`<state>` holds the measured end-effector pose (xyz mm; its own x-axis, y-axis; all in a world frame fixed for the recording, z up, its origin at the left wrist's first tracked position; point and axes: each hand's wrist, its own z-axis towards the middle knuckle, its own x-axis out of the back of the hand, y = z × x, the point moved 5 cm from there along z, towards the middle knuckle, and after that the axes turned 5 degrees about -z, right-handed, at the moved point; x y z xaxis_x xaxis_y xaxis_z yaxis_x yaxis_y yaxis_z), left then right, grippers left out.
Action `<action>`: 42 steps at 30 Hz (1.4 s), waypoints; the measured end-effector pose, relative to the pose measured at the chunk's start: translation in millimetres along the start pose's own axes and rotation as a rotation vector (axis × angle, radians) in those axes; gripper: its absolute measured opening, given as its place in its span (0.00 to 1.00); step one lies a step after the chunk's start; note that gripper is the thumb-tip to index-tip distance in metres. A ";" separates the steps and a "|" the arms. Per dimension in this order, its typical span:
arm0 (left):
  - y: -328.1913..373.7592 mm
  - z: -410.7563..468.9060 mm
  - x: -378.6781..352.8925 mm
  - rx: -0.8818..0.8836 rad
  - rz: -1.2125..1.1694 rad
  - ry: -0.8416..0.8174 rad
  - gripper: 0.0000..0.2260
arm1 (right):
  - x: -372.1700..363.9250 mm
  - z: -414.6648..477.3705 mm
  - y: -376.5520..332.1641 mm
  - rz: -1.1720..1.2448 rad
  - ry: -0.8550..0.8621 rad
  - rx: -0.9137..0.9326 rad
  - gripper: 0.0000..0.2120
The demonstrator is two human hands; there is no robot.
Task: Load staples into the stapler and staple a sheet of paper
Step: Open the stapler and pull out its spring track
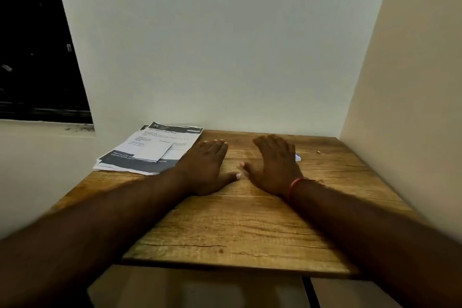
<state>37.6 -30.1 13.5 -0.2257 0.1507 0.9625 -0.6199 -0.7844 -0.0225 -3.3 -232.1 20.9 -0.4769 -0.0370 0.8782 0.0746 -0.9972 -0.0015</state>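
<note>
A stack of printed paper sheets (152, 151) lies at the back left corner of the wooden table (237, 230). My left hand (206, 166) rests flat, palm down, just right of the stack, fingers together and holding nothing. My right hand (273, 164) lies flat beside it, a red thread on its wrist. A small white and blue object (298, 157) peeks out from behind the right hand's far edge; what it is cannot be told. No stapler is visible.
A tiny brownish speck (318, 152) lies on the table at the back right. A white wall stands close behind the table and a beige wall (405, 107) along its right side. A dark window (37, 45) is at the upper left.
</note>
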 end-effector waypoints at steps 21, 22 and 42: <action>-37.4 17.9 5.3 0.276 -0.744 0.151 0.49 | -23.6 36.3 48.4 0.191 -0.003 -0.216 0.28; -36.3 18.0 5.0 0.282 -0.757 0.151 0.49 | -21.0 34.0 45.3 0.238 0.012 -0.203 0.28; -14.6 12.6 25.9 0.150 -1.019 0.358 0.08 | 13.7 13.9 -10.6 0.805 0.152 0.023 0.20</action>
<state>50.2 -22.2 42.2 0.1213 0.9189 0.3753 -0.5469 -0.2537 0.7978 1.5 -221.2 39.6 -0.3826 -0.7509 0.5383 0.4619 -0.6600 -0.5925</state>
